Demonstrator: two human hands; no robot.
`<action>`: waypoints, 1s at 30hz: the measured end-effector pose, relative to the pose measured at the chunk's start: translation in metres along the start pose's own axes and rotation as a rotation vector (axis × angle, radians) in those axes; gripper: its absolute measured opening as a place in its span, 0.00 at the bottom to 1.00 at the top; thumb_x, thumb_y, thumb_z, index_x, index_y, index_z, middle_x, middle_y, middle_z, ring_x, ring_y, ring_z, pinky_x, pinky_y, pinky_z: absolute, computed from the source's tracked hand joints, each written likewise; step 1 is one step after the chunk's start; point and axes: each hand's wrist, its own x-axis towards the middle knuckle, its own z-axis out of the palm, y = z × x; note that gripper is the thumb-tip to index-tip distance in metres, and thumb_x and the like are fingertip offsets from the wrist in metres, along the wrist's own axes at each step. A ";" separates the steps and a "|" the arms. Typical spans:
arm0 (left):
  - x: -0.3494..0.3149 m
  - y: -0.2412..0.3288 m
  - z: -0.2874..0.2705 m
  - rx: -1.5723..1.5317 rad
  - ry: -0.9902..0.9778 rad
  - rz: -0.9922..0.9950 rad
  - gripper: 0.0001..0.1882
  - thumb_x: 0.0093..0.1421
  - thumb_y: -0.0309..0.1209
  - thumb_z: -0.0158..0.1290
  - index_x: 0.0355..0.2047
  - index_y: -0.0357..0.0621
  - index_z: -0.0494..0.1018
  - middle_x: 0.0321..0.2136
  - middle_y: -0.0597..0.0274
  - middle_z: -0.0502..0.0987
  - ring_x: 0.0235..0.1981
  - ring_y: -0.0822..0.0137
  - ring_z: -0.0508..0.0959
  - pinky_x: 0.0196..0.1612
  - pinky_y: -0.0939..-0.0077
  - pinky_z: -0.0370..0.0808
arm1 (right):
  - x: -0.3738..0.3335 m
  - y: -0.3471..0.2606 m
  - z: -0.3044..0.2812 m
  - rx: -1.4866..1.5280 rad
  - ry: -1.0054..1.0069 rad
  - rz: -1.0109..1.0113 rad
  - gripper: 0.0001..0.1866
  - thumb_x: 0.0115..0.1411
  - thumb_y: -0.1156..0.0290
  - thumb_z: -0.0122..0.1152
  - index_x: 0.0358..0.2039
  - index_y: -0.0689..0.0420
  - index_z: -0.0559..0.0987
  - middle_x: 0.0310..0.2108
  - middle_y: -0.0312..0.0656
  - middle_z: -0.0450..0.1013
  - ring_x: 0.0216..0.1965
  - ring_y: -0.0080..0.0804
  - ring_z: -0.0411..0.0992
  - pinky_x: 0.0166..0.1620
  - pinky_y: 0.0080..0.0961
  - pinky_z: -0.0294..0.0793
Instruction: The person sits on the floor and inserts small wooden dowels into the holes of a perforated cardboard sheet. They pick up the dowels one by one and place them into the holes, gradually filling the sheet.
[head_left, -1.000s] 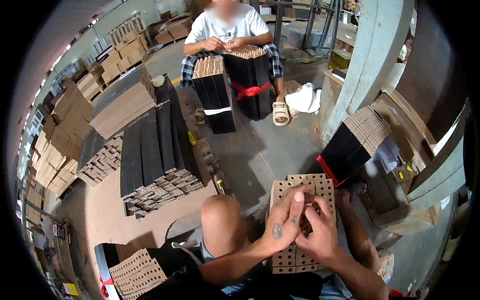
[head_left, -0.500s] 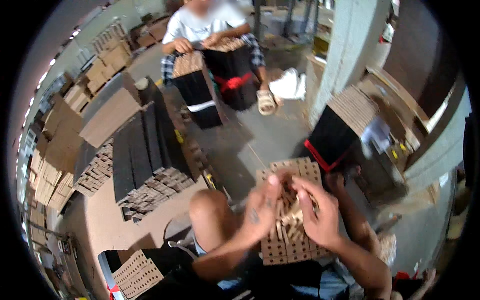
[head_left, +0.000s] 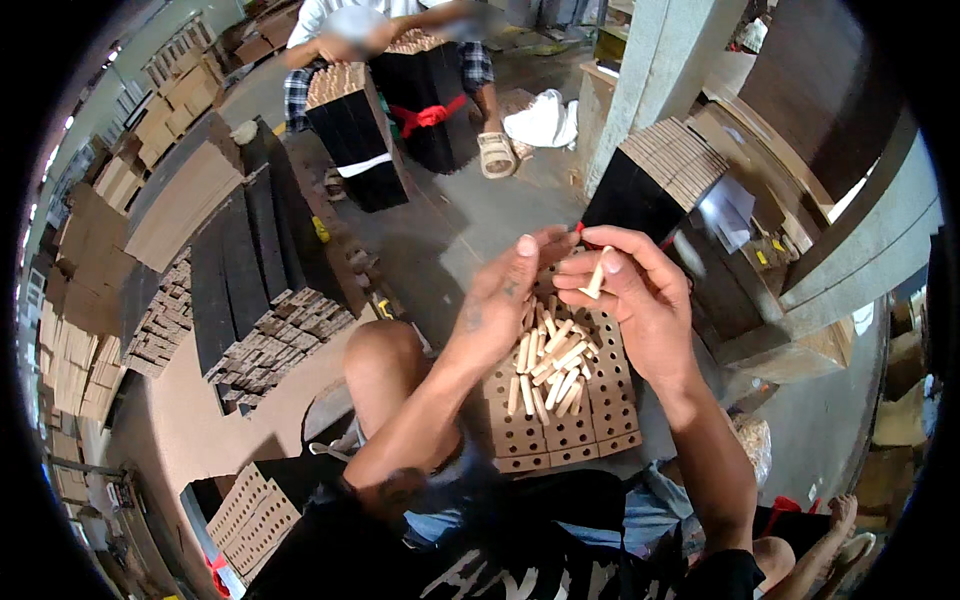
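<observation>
A block of brown panels with rows of round holes (head_left: pixel 570 440) stands between my legs. Loose wooden dowels (head_left: pixel 553 365) lie heaped on its top. Above the far part of the block, my right hand (head_left: pixel 645 305) pinches one pale dowel (head_left: pixel 596 279) between thumb and fingers. Close by on the left, my left hand (head_left: pixel 505 290) hovers over the dowels, fingers reaching forward and thumb raised apart from them. No object shows in it, though its palm side is partly hidden. The fingertips of both hands nearly meet.
Long black panels (head_left: pixel 235 270) are stacked at left. A smaller perforated bundle (head_left: pixel 255 520) stands at lower left. Ahead, a person (head_left: pixel 390 30) sits behind two black bundles (head_left: pixel 350 140) topped with dowels. Another black bundle (head_left: pixel 655 175) stands by a grey pillar (head_left: pixel 665 80).
The view has shifted, so the surroundings sit higher and further left. My hands have moved off the heap toward the far end of the block, uncovering the dowels; one shows in my right fingers.
</observation>
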 end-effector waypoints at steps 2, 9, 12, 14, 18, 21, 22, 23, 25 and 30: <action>0.005 -0.004 -0.006 0.008 0.014 0.048 0.40 0.73 0.59 0.32 0.64 0.31 0.63 0.60 0.43 0.71 0.63 0.54 0.70 0.66 0.62 0.64 | 0.003 -0.003 0.003 0.009 0.049 0.020 0.16 0.73 0.67 0.50 0.55 0.63 0.74 0.44 0.53 0.79 0.46 0.42 0.80 0.50 0.36 0.83; 0.023 -0.014 -0.017 -0.257 0.109 0.045 0.35 0.75 0.53 0.32 0.62 0.30 0.64 0.59 0.43 0.72 0.64 0.54 0.69 0.70 0.59 0.58 | -0.006 0.001 0.000 0.100 0.123 0.113 0.16 0.73 0.66 0.50 0.53 0.63 0.74 0.42 0.53 0.78 0.42 0.41 0.81 0.45 0.35 0.83; 0.018 -0.011 -0.010 -0.074 0.072 0.045 0.35 0.75 0.53 0.33 0.60 0.29 0.66 0.58 0.42 0.74 0.65 0.54 0.68 0.70 0.61 0.58 | -0.008 0.009 -0.007 0.190 0.099 0.105 0.15 0.72 0.67 0.51 0.53 0.63 0.75 0.41 0.51 0.79 0.40 0.39 0.81 0.42 0.31 0.84; 0.020 -0.001 -0.010 0.065 0.052 0.083 0.34 0.74 0.53 0.36 0.60 0.31 0.69 0.56 0.45 0.76 0.63 0.55 0.70 0.70 0.62 0.58 | -0.007 0.010 -0.008 0.259 0.081 0.085 0.15 0.71 0.67 0.52 0.53 0.62 0.75 0.41 0.50 0.79 0.40 0.37 0.81 0.41 0.30 0.84; 0.026 0.017 -0.013 0.150 0.012 0.295 0.27 0.73 0.48 0.46 0.55 0.36 0.75 0.50 0.53 0.80 0.55 0.61 0.77 0.63 0.64 0.69 | -0.007 0.013 -0.011 0.452 0.033 0.051 0.15 0.71 0.67 0.53 0.53 0.61 0.76 0.40 0.48 0.79 0.39 0.35 0.81 0.39 0.28 0.84; 0.020 0.039 -0.001 0.217 0.005 0.193 0.19 0.70 0.40 0.54 0.51 0.38 0.79 0.43 0.58 0.83 0.42 0.68 0.80 0.50 0.69 0.77 | 0.001 0.012 -0.011 0.565 0.078 -0.056 0.15 0.71 0.67 0.53 0.53 0.61 0.75 0.41 0.47 0.80 0.41 0.34 0.79 0.44 0.29 0.83; 0.021 0.039 0.005 0.178 -0.014 0.171 0.19 0.69 0.39 0.54 0.51 0.37 0.79 0.42 0.59 0.83 0.40 0.69 0.80 0.49 0.70 0.77 | 0.008 0.012 -0.011 0.602 0.083 -0.089 0.16 0.71 0.67 0.53 0.54 0.61 0.75 0.42 0.48 0.79 0.43 0.34 0.79 0.47 0.30 0.82; 0.023 0.039 0.011 0.139 -0.033 0.149 0.18 0.69 0.39 0.55 0.50 0.37 0.79 0.40 0.59 0.83 0.39 0.70 0.80 0.48 0.71 0.78 | 0.015 0.010 -0.009 0.606 0.107 -0.129 0.16 0.71 0.68 0.52 0.54 0.62 0.75 0.43 0.48 0.78 0.44 0.34 0.78 0.47 0.29 0.82; 0.028 0.037 0.015 0.069 -0.040 0.126 0.16 0.68 0.36 0.56 0.47 0.36 0.81 0.36 0.60 0.83 0.34 0.72 0.79 0.43 0.73 0.78 | 0.029 0.007 -0.008 0.639 0.069 -0.198 0.15 0.71 0.69 0.51 0.54 0.62 0.74 0.45 0.49 0.77 0.46 0.34 0.78 0.49 0.29 0.81; 0.041 0.040 0.007 -0.089 0.030 0.173 0.10 0.67 0.32 0.58 0.39 0.37 0.81 0.30 0.61 0.82 0.31 0.72 0.78 0.39 0.75 0.77 | 0.048 -0.003 0.006 0.536 0.091 -0.253 0.16 0.72 0.69 0.50 0.55 0.64 0.72 0.48 0.51 0.76 0.49 0.37 0.77 0.52 0.32 0.81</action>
